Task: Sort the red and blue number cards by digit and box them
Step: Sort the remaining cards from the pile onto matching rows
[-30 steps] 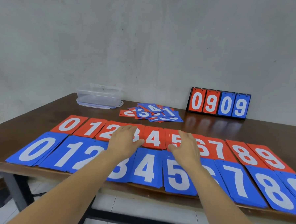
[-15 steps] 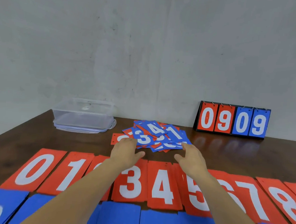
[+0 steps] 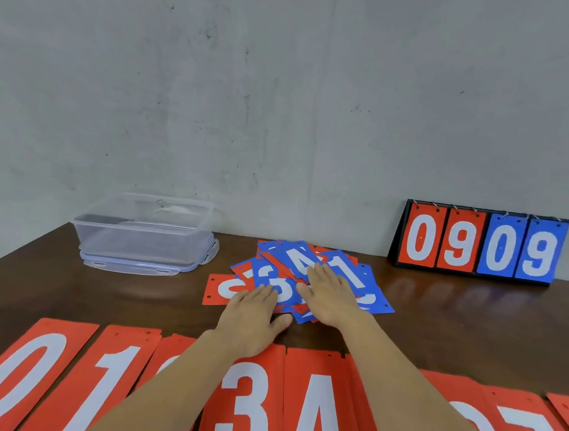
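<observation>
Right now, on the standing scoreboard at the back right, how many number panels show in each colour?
Red panels: 2
Blue panels: 2
Total: 4

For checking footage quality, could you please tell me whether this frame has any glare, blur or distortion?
Head view: soft, even light with faint shadows; the glossy table mirrors the scoreboard dimly, without harsh glare; the loose card pile looks slightly smeared; wide-angle stretch enlarges the near red cards, cropped at the bottom edge.
</observation>
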{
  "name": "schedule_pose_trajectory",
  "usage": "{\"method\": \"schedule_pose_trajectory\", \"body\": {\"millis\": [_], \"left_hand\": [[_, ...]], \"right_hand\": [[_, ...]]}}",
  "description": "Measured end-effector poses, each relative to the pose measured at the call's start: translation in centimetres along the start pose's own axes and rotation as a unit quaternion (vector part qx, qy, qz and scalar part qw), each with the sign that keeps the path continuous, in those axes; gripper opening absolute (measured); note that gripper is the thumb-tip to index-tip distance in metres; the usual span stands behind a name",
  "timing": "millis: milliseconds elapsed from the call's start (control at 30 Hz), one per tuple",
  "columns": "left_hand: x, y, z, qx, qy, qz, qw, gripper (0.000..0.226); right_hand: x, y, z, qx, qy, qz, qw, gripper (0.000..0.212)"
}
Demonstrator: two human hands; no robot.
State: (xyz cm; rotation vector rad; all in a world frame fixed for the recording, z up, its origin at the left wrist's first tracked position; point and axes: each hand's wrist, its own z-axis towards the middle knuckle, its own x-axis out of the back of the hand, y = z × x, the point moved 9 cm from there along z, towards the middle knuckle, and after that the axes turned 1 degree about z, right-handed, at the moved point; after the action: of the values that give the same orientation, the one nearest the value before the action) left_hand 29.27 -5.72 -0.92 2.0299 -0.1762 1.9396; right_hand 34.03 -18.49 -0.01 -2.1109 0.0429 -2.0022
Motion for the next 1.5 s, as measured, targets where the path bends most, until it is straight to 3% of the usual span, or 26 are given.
{"method": "schedule_pose_trajectory", "body": {"millis": [333,500,633,700,800,900,967,1033,1300,1500], "left_hand": [[0.8,-1.0,-1.3,0.000,-0.020,0.020,1.000,0.059],[1.1,-1.3,-2.4,0.013,-0.015,0.018,1.000,0.050],[3.4,-1.0,-3.1,0.035,0.030,0.088,0.995,0.039],[4.5,-1.8,-2.7,0.066,0.064,0.061,0.994,0.031],[5.0,-3.8,-2.0,0.125,0.107,-0.047,0.985,0.024],[4.1,-4.9,-0.8,0.136,0.101,-0.071,0.983,0.061],[2.9,-5.4,-0.2,0.148,0.053,-0.053,0.986,0.090],[1.8,-5.6,0.0,0.154,0.012,-0.026,0.988,0.104],[1.7,-5.7,0.0,0.145,0.022,0.002,0.989,0.090],[2.9,-3.8,-0.3,0.146,0.075,0.022,0.986,0.077]], "right_hand": [[0.0,3.5,-4.4,-0.013,-0.003,-0.115,0.993,0.063],[1.0,5.6,-7.7,-0.043,0.015,-0.134,0.990,0.049],[2.7,5.7,-9.2,-0.035,0.051,-0.157,0.986,0.037],[4.1,5.8,-9.0,-0.035,0.093,-0.155,0.983,0.031],[5.1,7.3,-7.8,-0.076,0.131,-0.057,0.987,0.033],[3.8,8.4,-5.5,-0.097,0.091,-0.003,0.991,0.061],[3.0,8.8,-4.4,-0.112,0.068,0.010,0.991,0.080],[2.2,9.4,-3.6,-0.126,0.043,-0.007,0.991,0.092],[1.9,9.2,-3.4,-0.124,0.052,-0.078,0.988,0.084],[2.0,8.4,-4.5,-0.168,0.082,0.009,0.982,0.075]]}}
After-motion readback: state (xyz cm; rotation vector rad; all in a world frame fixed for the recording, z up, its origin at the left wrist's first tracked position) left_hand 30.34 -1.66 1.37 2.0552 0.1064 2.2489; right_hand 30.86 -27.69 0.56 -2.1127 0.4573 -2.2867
